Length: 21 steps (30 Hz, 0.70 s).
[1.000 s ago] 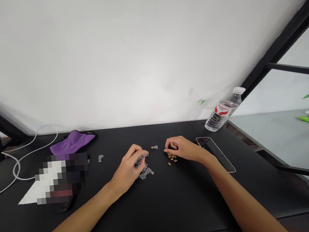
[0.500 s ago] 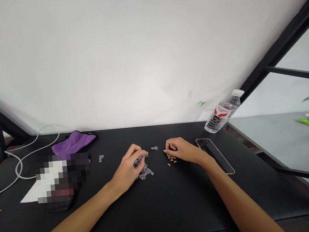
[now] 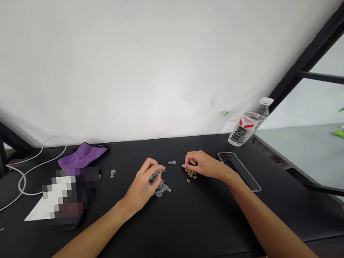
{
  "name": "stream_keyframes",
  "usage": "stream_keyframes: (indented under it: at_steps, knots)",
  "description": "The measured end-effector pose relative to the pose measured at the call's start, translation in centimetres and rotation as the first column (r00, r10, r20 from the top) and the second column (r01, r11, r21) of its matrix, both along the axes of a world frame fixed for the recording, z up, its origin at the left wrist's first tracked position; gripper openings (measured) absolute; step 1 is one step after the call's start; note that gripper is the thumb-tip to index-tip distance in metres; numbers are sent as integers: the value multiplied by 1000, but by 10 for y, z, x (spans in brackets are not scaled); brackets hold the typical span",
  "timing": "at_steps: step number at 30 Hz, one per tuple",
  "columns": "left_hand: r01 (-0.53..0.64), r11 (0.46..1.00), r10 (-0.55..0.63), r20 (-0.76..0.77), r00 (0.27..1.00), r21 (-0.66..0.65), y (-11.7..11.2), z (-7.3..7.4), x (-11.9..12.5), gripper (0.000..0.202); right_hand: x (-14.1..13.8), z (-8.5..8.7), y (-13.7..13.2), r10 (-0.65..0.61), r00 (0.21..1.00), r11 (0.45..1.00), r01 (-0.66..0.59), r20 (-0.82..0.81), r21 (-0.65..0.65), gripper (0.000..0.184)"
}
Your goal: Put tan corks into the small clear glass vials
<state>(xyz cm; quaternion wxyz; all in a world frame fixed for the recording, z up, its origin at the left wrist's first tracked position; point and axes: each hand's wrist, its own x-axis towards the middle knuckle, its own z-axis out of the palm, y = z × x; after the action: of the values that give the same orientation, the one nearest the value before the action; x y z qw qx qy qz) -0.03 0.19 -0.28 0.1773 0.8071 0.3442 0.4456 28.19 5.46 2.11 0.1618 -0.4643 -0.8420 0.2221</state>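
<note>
Two bare hands work close together near the middle of the black tabletop (image 3: 198, 227). From where I stand, the left hand (image 3: 142, 185) has its grip pressed in around a clump of clear pieces (image 3: 160, 189), with the fingers curled over the top and part of the clump showing below them on the tabletop; how many pieces the fingers actually pinch, I cannot tell. The right hand (image 3: 201, 164) sits just across a narrow gap, its fingertips (image 3: 187, 165) bunched together directly above a small scatter of tan bits (image 3: 190, 174) (cork, by the look of them, though they are too small to be sure). Whether that grip has a bit between its fingers is hidden. Between the hands lies a tiny clear vial (image 3: 171, 162) with a tan tip, and another clear vial (image 3: 113, 173) lies well off to the left. With pieces this small, a light fingertip pinch with the wrists kept low looks safest, since a hard squeeze could flick them across the smooth surface. A phone (image 3: 238, 171) lies just beside the right hand, a water bottle (image 3: 248, 124) stands near the far edge, and a purple cloth (image 3: 82, 155) lies beyond the left hand.
</note>
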Motion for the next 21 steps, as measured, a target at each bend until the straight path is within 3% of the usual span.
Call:
stream_keyframes:
  at_steps: [13,21]
  knots:
    - [3,1000,-3,-2,1000,1,1,0,0,24,2,2,0,7,1000,1000,-8,-26,-12,25]
    - [-2,1000,2,-12,1000,10,0,1,0,24,0,2,0,72,997,996,-72,2,52,24]
